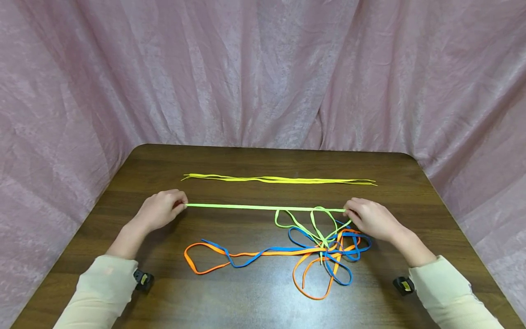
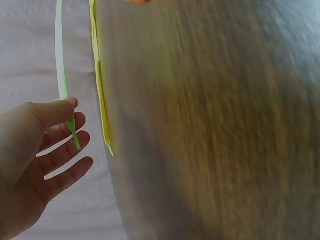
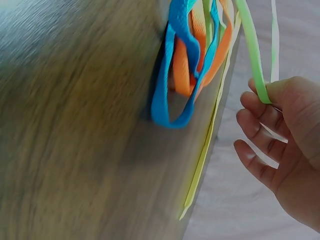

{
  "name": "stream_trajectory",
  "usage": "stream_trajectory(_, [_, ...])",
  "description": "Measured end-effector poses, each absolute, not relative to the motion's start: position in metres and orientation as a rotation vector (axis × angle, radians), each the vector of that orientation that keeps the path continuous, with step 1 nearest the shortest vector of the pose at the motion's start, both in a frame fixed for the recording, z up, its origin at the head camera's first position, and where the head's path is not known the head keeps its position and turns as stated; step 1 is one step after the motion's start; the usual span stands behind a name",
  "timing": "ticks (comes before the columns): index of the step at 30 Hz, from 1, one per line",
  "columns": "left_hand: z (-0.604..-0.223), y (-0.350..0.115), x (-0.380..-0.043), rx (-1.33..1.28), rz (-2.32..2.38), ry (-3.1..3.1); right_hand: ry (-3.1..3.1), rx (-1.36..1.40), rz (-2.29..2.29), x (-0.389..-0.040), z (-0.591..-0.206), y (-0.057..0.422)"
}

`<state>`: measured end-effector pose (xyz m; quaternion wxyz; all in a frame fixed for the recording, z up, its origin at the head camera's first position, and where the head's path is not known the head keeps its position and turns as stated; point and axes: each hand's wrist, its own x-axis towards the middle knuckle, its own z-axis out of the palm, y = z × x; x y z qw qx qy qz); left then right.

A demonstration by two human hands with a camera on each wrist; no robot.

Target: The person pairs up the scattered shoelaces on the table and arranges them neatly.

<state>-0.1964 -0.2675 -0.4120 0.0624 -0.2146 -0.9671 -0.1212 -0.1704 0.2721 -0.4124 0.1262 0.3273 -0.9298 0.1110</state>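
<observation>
A curtained-off space, exact kind unclear: pink drapes (image 1: 263, 68) hang from ten to two o'clock around the worktop (image 1: 255, 161).

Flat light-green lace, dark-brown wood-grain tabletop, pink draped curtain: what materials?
Flat light-green lace: likely woven textile, matte; bends into soft loops.
Dark-brown tabletop: wood or laminate, semi-gloss; streaked grain, glare.
Pink draped curtain: probably velvety cloth; mottled sheen along folds.

From above and behind both grips, the head view faces forward and down, reaching the table (image 1: 230, 297) and curtain (image 1: 246, 68) beyond. Each wrist view looks, tilted sideways, from close beside the left hand (image 2: 22, 160) or right hand (image 3: 300, 137); both share the yellow laces (image 1: 312, 181) beyond.
</observation>
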Motion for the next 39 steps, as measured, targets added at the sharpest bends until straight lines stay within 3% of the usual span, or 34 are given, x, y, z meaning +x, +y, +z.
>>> stream_trajectory(30, [-0.415,-0.315,-0.193,-0.429,-0.357,-2.972,-2.824,0.721,0.323,-0.17,-0.421,0.336])
stream_trajectory(39, [-0.418,-0.321,-0.194,-0.422,-0.386,-2.969,-2.751,0.767,0.279,-0.173,-0.424,0.347])
